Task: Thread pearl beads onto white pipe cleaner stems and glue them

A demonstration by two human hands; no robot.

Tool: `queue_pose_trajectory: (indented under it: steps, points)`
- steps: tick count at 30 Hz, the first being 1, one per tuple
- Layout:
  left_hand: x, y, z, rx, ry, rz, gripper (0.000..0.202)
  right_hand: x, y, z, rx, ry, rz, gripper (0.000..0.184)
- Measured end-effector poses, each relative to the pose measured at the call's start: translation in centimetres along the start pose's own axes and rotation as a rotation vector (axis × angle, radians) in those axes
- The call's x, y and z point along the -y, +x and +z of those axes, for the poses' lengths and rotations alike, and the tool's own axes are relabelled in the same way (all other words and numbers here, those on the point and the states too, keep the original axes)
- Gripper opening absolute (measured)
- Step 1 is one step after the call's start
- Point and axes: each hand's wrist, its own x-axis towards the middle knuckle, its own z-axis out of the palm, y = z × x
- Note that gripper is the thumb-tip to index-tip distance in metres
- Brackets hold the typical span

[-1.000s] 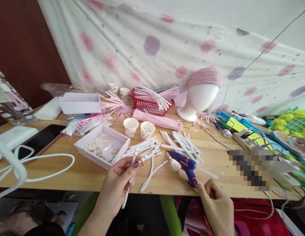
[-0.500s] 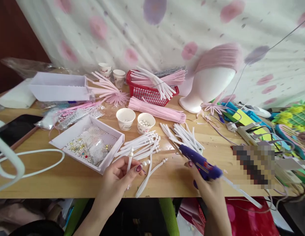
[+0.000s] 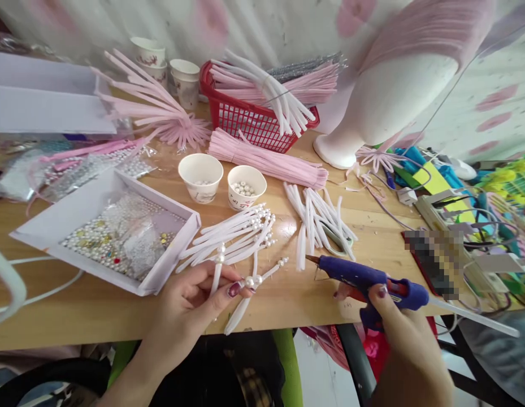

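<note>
Pinched between the thumb and fingers of my left hand (image 3: pixel 190 308) is a white pipe cleaner (image 3: pixel 216 279) with pearl beads (image 3: pixel 254 281) at its ends. My right hand (image 3: pixel 400 325) is wrapped round a purple hot glue gun (image 3: pixel 355 276), its nozzle pointing left toward the held beads but apart from them. A clear glue stick (image 3: pixel 474 316) pokes out of the gun's back. Beside my left fingertips lie loose pearl-tipped pipe cleaners (image 3: pixel 238 314). Just beyond is a pile of pearl-tipped white pipe cleaners (image 3: pixel 228 240). Plain white ones (image 3: pixel 319 217) lie past the nozzle.
A white box (image 3: pixel 193 226) of beads sits at left, with two paper cups (image 3: pixel 200 189) of pearls behind. Further back are a pink pipe cleaner bundle (image 3: pixel 262 160), a red basket (image 3: pixel 245 121) and a foam head (image 3: pixel 372 107). A power strip (image 3: pixel 435 217) with cables lies at right.
The glue gun in my right hand has moved right and swung level, its nozzle off the plain white pipe cleaners. My left hand keeps its hold. The view has shifted closer.
</note>
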Motion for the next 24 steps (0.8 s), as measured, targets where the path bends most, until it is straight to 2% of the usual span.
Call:
queue_pose_trajectory:
  steps: [3,7,9,13,17,20,22,24]
  points:
    - [-0.2,0.2,0.9,0.116,-0.144,-0.087,0.03,1.2,0.3,-1.0,0.107,-0.067,-0.007,0.061]
    - [-0.3,0.7,3.5,0.398,-0.439,-0.152,0.028,1.9,0.0,-0.4,0.105,-0.079,-0.037,0.053]
    - [-0.3,1.1,4.9,0.445,-0.5,-0.198,0.028,1.8,-0.4,0.0,0.095,-0.057,-0.04,0.049]
    - [-0.1,2.0,6.7,0.407,-0.487,-0.235,0.032,1.5,-0.9,0.3,0.101,-0.014,-0.052,0.046]
    - [0.2,2.6,7.1,0.33,-0.429,-0.196,0.035,1.9,-0.9,-0.1,0.102,0.011,-0.061,0.043]
    - [0.3,2.9,7.3,0.261,-0.397,-0.155,0.036,2.1,-1.1,-1.1,0.114,0.003,-0.051,0.04]
    - [0.3,3.0,7.4,0.238,-0.382,-0.145,0.037,1.4,-1.5,-2.2,0.103,-0.012,-0.035,0.04]
    - [0.2,2.8,7.5,0.272,-0.295,-0.137,0.037,-0.3,-2.3,-3.4,-0.01,-0.025,0.005,0.042]
